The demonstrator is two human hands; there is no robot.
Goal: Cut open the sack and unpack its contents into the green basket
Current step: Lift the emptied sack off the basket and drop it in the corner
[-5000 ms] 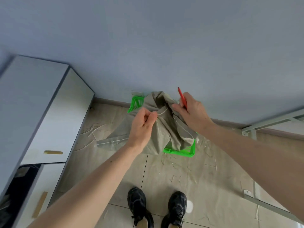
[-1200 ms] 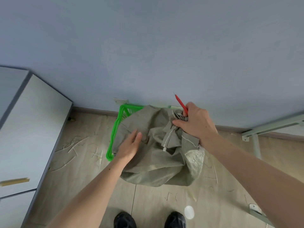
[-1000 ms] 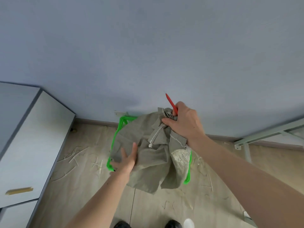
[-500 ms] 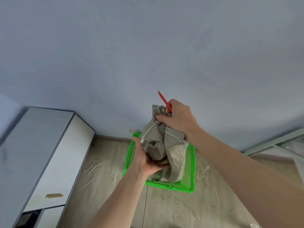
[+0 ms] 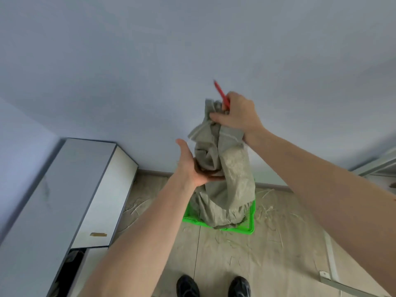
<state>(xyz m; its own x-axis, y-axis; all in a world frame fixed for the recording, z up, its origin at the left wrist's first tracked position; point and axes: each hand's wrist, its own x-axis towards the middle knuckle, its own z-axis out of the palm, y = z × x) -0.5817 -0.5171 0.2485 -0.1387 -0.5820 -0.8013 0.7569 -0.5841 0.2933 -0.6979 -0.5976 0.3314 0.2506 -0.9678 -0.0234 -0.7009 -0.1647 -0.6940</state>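
Head view puts your right hand at about one o'clock from the frame's centre, fist closed tight around the bunched top of the grey-green sack, with a red cutter pinned in the same grip and poking up toward eleven o'clock from your knuckles. Your left hand sits just at nine o'clock of the sack's middle, palm turned up and fingers curled loosely into a fold of the cloth; the thumb stands free and points up, so this hand cups the fabric more than it clamps it. The sack hangs upright and stretched between your two hands, its lower end resting inside the green basket, which stands on the floor at six o'clock of the sack, close to the wall. Whatever is in the sack is hidden by the cloth. Pale straw-like scraps lie scattered on the floor around the basket. A white cabinet runs along the wall at nine o'clock, well apart from the basket. Your black shoes show at six o'clock, at the bottom edge.
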